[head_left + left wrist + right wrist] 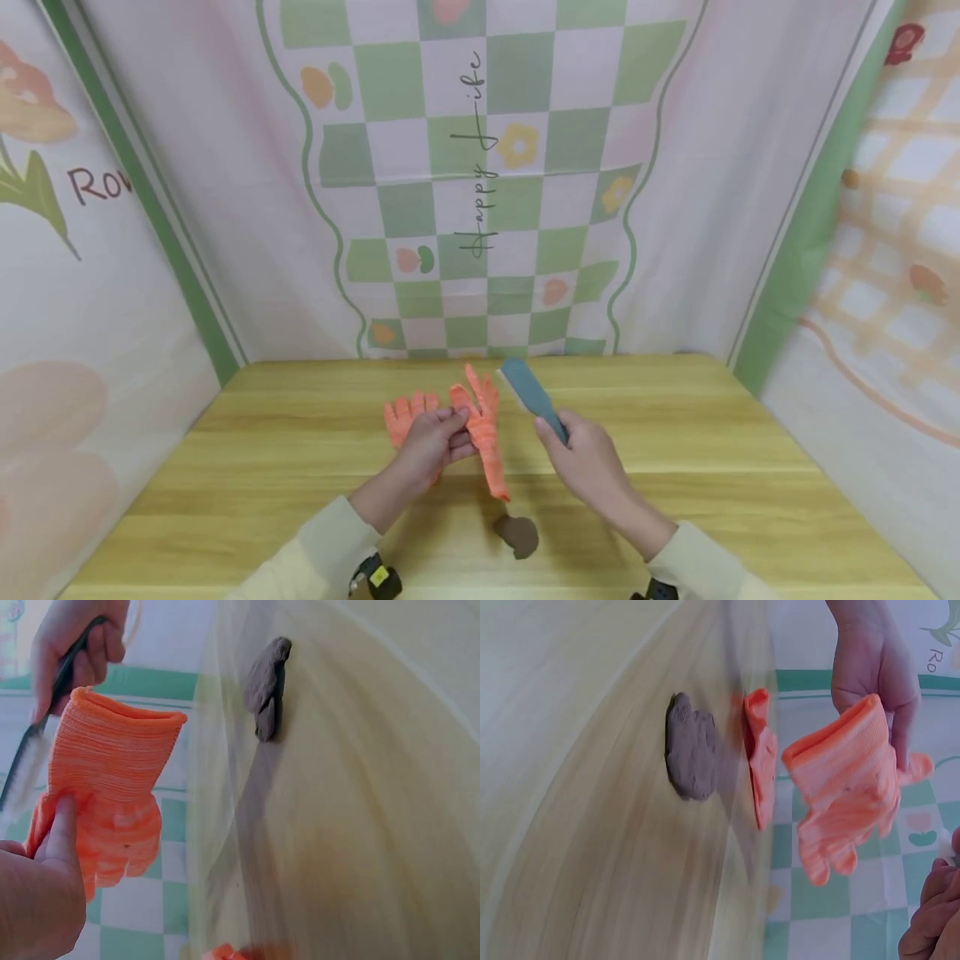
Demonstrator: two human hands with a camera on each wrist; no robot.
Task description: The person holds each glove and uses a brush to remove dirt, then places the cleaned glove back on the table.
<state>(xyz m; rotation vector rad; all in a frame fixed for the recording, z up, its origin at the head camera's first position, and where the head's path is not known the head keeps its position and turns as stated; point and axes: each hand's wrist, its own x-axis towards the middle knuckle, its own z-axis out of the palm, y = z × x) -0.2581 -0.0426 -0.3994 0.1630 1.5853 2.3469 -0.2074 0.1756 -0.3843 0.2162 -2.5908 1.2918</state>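
My left hand (pixel 433 443) pinches an orange knit glove (pixel 486 433) and holds it above the table; its cuff points toward me in the head view. In the left wrist view the cuff of the glove (pixel 112 750) gapes, and a small dark speck shows on the knit. A second orange glove (pixel 403 417) lies on the table behind my left hand. To the right, my right hand (pixel 588 458) grips a blue-grey brush (pixel 534 392) by its handle. Pale bristles face the held glove, with a gap between them. A brown clay-like lump (pixel 517 535) lies on the table nearer to me.
The wood-grain table (pixel 300 467) is bordered at the back by a green-and-white checked curtain (pixel 457 208). Printed cloth hangs on the left (pixel 60 317) and right sides. In the right wrist view the lump (pixel 691 750) lies close to the second glove (pixel 762 761).
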